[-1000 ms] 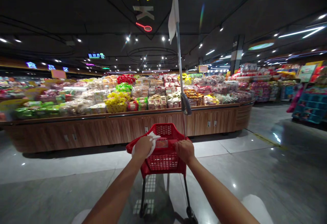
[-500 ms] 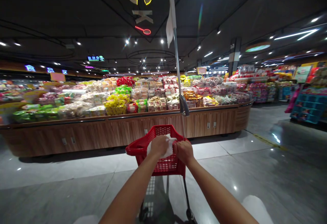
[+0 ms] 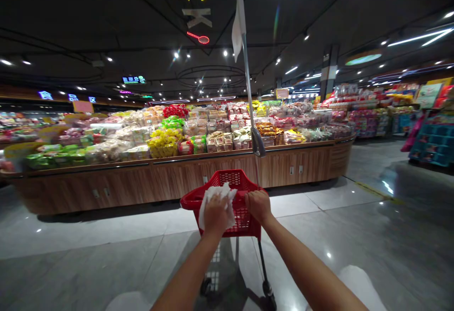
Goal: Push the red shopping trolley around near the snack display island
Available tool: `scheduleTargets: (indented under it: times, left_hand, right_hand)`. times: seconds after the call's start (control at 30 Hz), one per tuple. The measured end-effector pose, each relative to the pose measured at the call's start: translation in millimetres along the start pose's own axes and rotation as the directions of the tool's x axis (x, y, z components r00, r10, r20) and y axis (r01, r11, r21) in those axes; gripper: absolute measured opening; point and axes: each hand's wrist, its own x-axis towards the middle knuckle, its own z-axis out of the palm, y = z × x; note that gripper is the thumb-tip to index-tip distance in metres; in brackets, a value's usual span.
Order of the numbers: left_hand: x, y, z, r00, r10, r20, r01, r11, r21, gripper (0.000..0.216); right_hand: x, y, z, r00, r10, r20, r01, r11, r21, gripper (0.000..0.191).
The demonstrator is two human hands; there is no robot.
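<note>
A red shopping cart [image 3: 193, 201] with a perforated basket stands in front of me. My left hand [image 3: 215, 216] is closed on a crumpled white cloth [image 3: 224, 191], spread against the cart's handle side; whether it is cloth or paper I cannot tell. My right hand [image 3: 258, 206] wraps round the right end of the cart's handle, fingers curled. From that corner a thin metal pole [image 3: 247, 82] rises, bearing a white flag [image 3: 238, 30] at its top and a grey hook-like piece [image 3: 257, 142] lower down. The basket's inside is mostly hidden.
Across the aisle runs a long wood-panelled display counter [image 3: 184, 176] heaped with packaged food, including yellow packets [image 3: 163, 143]. Further shelves of goods [image 3: 431, 141] stand at the right. Grey tiled floor [image 3: 354, 226] lies around the cart.
My left hand has moved left and slightly down along the handle with the white cloth, away from my right hand. More of the cloth shows. My right hand keeps its grip.
</note>
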Motion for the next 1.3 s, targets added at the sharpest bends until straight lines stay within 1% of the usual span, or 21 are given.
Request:
scheduleTargets:
  times: [0.1, 0.17, 0.23, 0.3, 0.37, 0.43, 0.53, 0.6, 0.63, 0.7, 0.77, 0.83, 0.87, 0.93, 0.97, 1.03, 1.07, 1.1, 1.13, 1.2, 1.3]
  left_hand:
    - [25.9, 27.0, 1.0, 0.989, 0.017, 0.146, -0.019, 1.0, 0.011, 0.032]
    - [44.4, 33.0, -3.4, 0.971, 0.015, 0.241, -0.019, 1.0, 0.015, 0.03]
    - [57.6, 27.7, -9.8, 0.951, 0.026, 0.31, -0.031, 0.999, 0.012, 0.03]
    - [62.4, 12.5, -15.8, 0.944, 0.017, 0.329, -0.017, 1.0, -0.001, 0.034]
    - [58.1, -9.1, -20.2, 0.954, -0.014, 0.301, 0.023, 0.999, -0.029, 0.042]
    - [47.2, -32.6, -22.8, 0.966, -0.049, 0.254, 0.061, 0.997, -0.041, 0.046]
    - [26.3, -61.5, -23.5, 0.985, -0.054, 0.165, 0.056, 0.998, -0.008, 0.042]
    - [14.0, -70.3, -21.4, 0.995, 0.013, 0.096, -0.01, 1.0, -0.029, 0.037]
    - [8.9, -70.5, -19.6, 0.996, 0.057, 0.062, -0.053, 0.997, -0.063, 0.034]
    - [0.8, -62.0, -15.2, 0.995, 0.104, -0.002, -0.103, 0.986, -0.134, 0.03]
    - [-4.8, -43.9, -11.1, 0.996, 0.078, -0.039, -0.084, 0.981, -0.172, 0.029]
    - [-8.3, -21.6, -9.0, 0.998, 0.055, -0.03, -0.06, 0.979, -0.193, 0.029]
    - [-9.5, -11.2, -8.6, 0.998, 0.068, -0.015, -0.069, 0.975, -0.21, 0.028]
    - [-11.4, 4.6, -7.8, 0.99, 0.142, 0.014, -0.133, 0.953, -0.274, 0.026]
    - [-12.5, 9.1, -6.5, 0.984, 0.178, 0.015, -0.165, 0.933, -0.319, 0.025]
    - [-15.7, 11.1, -0.7, 0.975, 0.221, -0.024, -0.21, 0.881, -0.423, 0.024]
    - [-17.8, 9.4, 4.1, 0.973, 0.223, -0.059, -0.224, 0.852, -0.474, 0.025]
    - [-20.1, 6.7, 9.9, 0.973, 0.209, -0.1, -0.23, 0.824, -0.519, 0.026]
    - [-22.3, 3.5, 16.3, 0.974, 0.181, -0.135, -0.226, 0.8, -0.555, 0.027]
    - [-25.7, -2.9, 29.3, 0.98, 0.114, -0.165, -0.192, 0.777, -0.6, 0.03]
    - [-26.2, -11.0, 45.0, 0.991, 0.014, -0.137, -0.095, 0.786, -0.61, 0.034]
  right_hand:
    - [0.3, 2.2, 1.7, 1.0, 0.002, -0.005, -0.002, 1.0, -0.003, 0.038]
    - [0.0, 4.5, 2.0, 1.0, -0.006, -0.002, 0.006, 1.0, -0.005, 0.038]
    - [-0.8, 7.9, 1.1, 0.999, -0.039, 0.011, 0.039, 0.999, 0.004, 0.037]
    - [-1.7, 13.1, -1.3, 0.996, -0.082, 0.03, 0.082, 0.997, 0.018, 0.037]
    - [-2.1, 21.0, -4.6, 0.991, -0.119, 0.055, 0.117, 0.992, 0.037, 0.037]
    - [-1.6, 32.1, -8.3, 0.985, -0.146, 0.088, 0.141, 0.988, 0.063, 0.037]
    - [1.2, 54.7, -13.3, 0.972, -0.149, 0.182, 0.134, 0.987, 0.09, 0.036]
    - [4.5, 69.9, -16.2, 0.953, -0.113, 0.279, 0.093, 0.992, 0.085, 0.033]
    - [6.3, 75.8, -17.7, 0.943, -0.089, 0.322, 0.067, 0.995, 0.079, 0.031]
    - [9.2, 80.3, -21.1, 0.934, -0.047, 0.353, 0.021, 0.997, 0.079, 0.026]
    - [10.5, 72.2, -24.8, 0.952, -0.013, 0.307, -0.02, 0.994, 0.104, 0.026]
    - [9.4, 52.4, -27.8, 0.968, -0.025, 0.251, -0.018, 0.986, 0.168, 0.03]
    - [7.8, 40.1, -28.7, 0.97, -0.05, 0.238, 0.0, 0.978, 0.207, 0.032]
    - [3.1, 16.5, -29.1, 0.97, -0.102, 0.219, 0.029, 0.949, 0.315, 0.032]
    - [0.1, 7.2, -29.0, 0.976, -0.068, 0.208, -0.006, 0.941, 0.338, 0.031]
    - [-6.1, -4.3, -30.1, 0.978, 0.072, 0.195, -0.138, 0.927, 0.349, 0.028]
    - [-9.1, -6.8, -31.8, 0.97, 0.15, 0.193, -0.21, 0.915, 0.346, 0.029]
    - [-11.9, -8.0, -34.5, 0.958, 0.208, 0.197, -0.267, 0.898, 0.351, 0.03]
    - [-14.6, -8.6, -38.2, 0.949, 0.236, 0.208, -0.299, 0.88, 0.368, 0.032]
    - [-19.7, -10.6, -47.3, 0.944, 0.22, 0.246, -0.31, 0.85, 0.426, 0.036]
    - [-26.4, -16.4, -59.2, 0.941, 0.159, 0.299, -0.297, 0.81, 0.506, 0.038]
